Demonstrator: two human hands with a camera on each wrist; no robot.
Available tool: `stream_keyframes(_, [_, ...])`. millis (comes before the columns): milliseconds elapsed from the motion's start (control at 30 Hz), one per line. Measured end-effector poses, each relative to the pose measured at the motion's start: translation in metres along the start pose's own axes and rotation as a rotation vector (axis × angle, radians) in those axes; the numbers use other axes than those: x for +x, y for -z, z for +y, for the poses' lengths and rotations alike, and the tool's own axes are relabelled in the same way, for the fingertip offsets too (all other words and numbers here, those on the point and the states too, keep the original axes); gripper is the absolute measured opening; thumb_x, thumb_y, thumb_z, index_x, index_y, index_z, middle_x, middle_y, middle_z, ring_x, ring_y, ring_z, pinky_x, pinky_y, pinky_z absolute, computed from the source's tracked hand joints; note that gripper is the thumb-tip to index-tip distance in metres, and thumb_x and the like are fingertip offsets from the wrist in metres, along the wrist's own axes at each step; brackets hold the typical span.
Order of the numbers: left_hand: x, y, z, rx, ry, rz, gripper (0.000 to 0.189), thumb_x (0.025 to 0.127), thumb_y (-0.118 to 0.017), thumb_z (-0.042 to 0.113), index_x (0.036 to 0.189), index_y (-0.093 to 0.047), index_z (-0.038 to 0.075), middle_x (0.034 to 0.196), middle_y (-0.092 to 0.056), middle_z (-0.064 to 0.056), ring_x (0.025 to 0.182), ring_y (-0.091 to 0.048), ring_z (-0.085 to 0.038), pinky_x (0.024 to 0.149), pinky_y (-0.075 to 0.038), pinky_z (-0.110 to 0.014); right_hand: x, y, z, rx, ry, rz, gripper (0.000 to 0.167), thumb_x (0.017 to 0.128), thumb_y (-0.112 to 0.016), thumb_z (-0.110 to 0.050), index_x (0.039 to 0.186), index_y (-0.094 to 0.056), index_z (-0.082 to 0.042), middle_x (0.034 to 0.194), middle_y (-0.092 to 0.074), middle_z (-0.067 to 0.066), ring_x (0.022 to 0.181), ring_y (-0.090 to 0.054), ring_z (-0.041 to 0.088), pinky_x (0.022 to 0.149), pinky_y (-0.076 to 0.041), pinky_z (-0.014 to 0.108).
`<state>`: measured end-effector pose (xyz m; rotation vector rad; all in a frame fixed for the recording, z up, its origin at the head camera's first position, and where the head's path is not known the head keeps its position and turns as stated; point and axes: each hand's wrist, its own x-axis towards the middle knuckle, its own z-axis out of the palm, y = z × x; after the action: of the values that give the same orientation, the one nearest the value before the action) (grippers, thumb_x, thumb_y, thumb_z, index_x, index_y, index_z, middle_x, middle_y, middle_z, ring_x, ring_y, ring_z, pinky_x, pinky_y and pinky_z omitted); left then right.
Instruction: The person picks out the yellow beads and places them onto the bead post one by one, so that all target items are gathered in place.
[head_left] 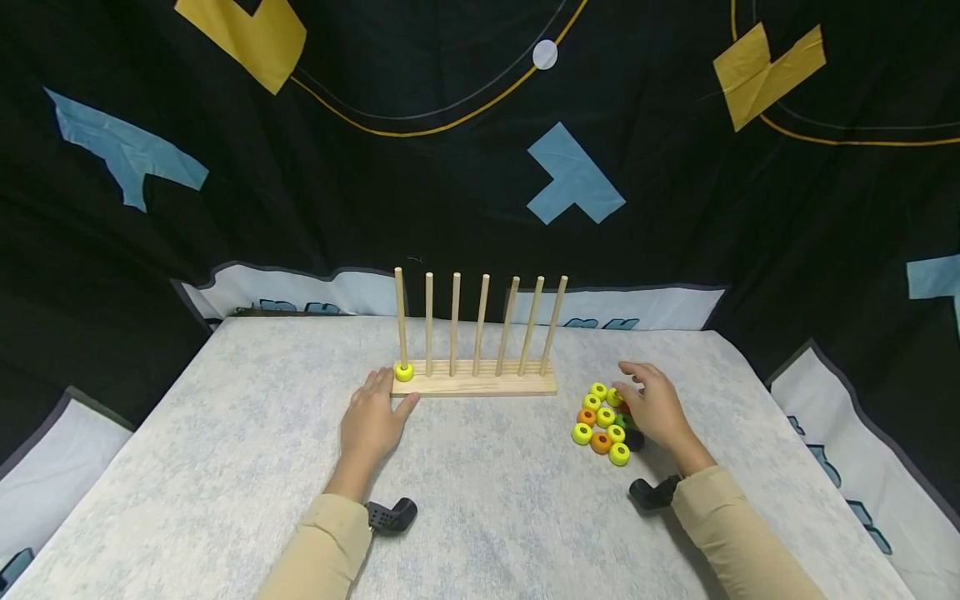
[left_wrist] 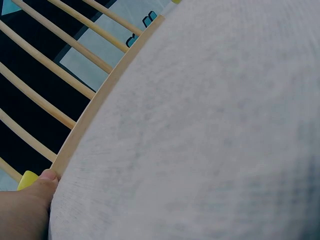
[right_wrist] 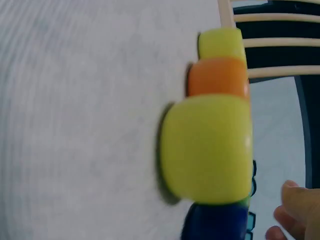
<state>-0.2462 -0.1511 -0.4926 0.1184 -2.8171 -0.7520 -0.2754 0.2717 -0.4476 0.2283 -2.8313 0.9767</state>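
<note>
Open table before rack, rings at right

Beige cuffed sleeves end beside black, round-ended wrist cameras.

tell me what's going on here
A person's left hand touches the left end of a wooden rack. Their right hand is at the right side of a cluster of loose, mostly yellow beads, none clearly held. One yellow bead sits low on the leftmost peg; the other six pegs are bare.
</note>
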Motion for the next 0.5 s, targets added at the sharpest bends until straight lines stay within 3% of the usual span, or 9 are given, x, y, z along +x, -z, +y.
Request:
stream_keyframes(233, [-0.001, 0.002, 0.000, 0.000, -0.002, -0.008, 0.075, 0.098, -0.058, 0.047, 0.151, -0.037, -0.001, 0.157, -0.036, -0.022, 0.149, -0.030, -0.039, 0.122, -0.026, -0.055, -0.002, -0.001, 0.010, -0.043, -0.040, -0.078, 0.047, 0.101, -0.057, -0.016, 0.143, -0.048, 0.003, 0.141, -0.050, 0.027, 0.125, -0.051, 0.043, 0.103, -0.046, 0.061])
stream_keyframes(500, [-0.001, 0.001, 0.000, 0.000, 0.002, -0.002, 0.075, 0.097, -0.059, 0.048, 0.151, -0.038, 0.000, 0.157, -0.037, -0.021, 0.149, -0.031, -0.038, 0.122, -0.026, -0.053, -0.001, -0.005, 0.016, -0.044, -0.044, -0.119, 0.045, 0.101, -0.058, -0.017, 0.141, -0.051, 0.002, 0.135, -0.057, 0.026, 0.121, -0.058, 0.042, 0.099, -0.052, 0.056])
